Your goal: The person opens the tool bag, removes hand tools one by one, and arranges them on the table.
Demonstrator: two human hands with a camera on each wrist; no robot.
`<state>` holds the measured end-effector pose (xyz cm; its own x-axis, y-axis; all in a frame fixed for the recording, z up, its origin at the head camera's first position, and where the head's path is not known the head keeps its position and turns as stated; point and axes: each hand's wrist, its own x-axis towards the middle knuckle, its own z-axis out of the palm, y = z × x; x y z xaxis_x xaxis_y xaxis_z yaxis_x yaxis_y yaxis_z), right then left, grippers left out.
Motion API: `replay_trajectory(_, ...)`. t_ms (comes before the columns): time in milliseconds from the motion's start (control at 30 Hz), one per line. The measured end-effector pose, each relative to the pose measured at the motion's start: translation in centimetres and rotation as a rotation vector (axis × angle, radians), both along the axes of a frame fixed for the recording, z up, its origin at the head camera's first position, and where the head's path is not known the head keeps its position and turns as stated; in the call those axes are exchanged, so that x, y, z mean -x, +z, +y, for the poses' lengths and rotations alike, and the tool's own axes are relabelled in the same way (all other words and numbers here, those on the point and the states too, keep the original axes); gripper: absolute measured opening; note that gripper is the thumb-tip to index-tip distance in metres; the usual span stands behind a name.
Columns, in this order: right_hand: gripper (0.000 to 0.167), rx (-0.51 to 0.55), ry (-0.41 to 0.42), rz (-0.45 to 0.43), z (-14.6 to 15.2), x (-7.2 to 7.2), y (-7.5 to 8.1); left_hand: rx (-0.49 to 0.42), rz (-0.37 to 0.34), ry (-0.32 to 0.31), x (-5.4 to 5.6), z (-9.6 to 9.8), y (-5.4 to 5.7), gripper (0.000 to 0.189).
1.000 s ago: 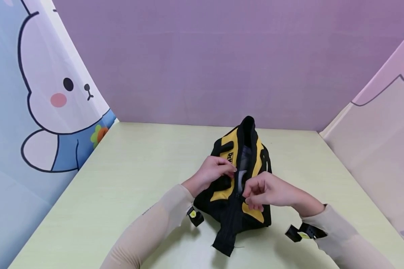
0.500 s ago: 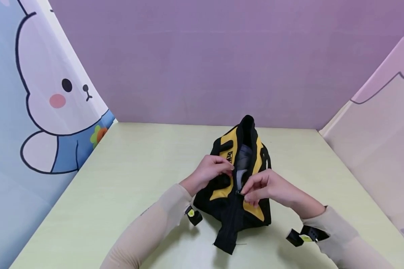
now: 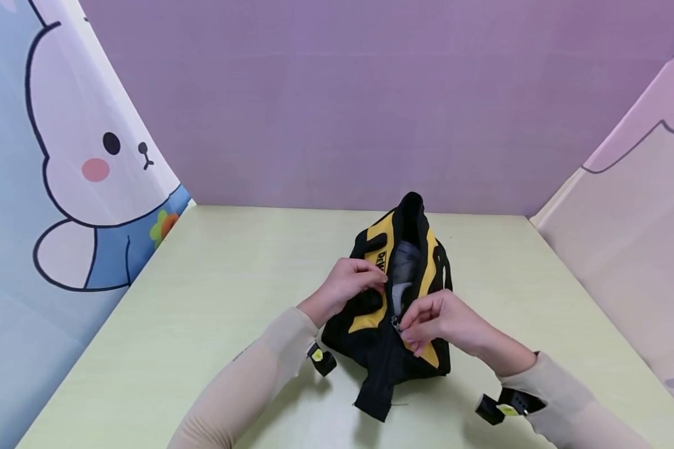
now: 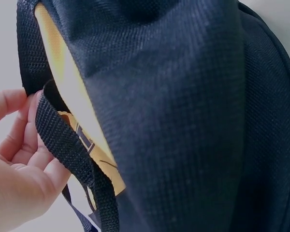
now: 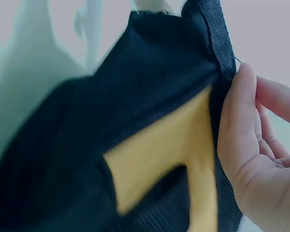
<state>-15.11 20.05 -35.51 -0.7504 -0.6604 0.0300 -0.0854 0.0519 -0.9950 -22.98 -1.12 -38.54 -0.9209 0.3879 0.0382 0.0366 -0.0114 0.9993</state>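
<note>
We see a black-and-yellow fabric bag [image 3: 387, 325] on the worktop [image 3: 247, 268], at five o'clock from the head view's centre, its mouth [image 3: 410, 218] gaping towards twelve o'clock, its black end tab [image 3: 376, 399] pointing to six.

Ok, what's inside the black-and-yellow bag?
In the open bag, grey contents show, part dark, part lighter; I can't identify them. The bag hides whatever lies deeper.

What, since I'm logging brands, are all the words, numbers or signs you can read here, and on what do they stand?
"DEW": on the bag, running sideways; any letters beyond are hidden by the left hand.
Mark on the left sleeve: too small to read.
Label in the left wrist view: partly behind a strap, unreadable.
</note>
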Motion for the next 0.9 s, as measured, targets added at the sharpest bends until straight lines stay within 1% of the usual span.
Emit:
replay_trajectory(100,0.026,0.017,-0.034,-0.039,-0.3,-0.1,-0.4,-0.024,-0.003,0.009,0.2,-0.1,-0.1,0.02)
replay_trajectory(167,0.025,0.035,-0.077,-0.061,-0.4,-0.3,-0.7,-0.031,-0.006,0.02,0.3,-0.2,-0.2,0.019)
replay_trajectory(267,0.023,0.051,-0.135,-0.06,-0.3,-0.5,-1.0,-0.036,-0.012,0.034,0.4,-0.4,-0.3,0.019)
replay_trajectory(333,0.023,0.056,-0.145,-0.047,-0.3,-0.6,-1.2,-0.038,-0.008,0.034,0.4,-0.4,-0.3,0.019)
replay_trajectory(467,0.028,0.061,-0.113,-0.005,-0.3,-0.6,-1.4,-0.048,-0.003,0.034,0.4,-0.2,-0.3,0.019)
replay_trajectory(700,0.025,0.039,-0.033,0.024,0.1,-0.2,-1.0,-0.017,0.014,0.04,0.1,0.5,-0.5,0.018)
replay_trajectory(900,0.023,0.038,-0.026,0.024,0.1,-0.3,-0.9,-0.007,0.038,0.045,-0.1,0.8,-0.3,0.018)
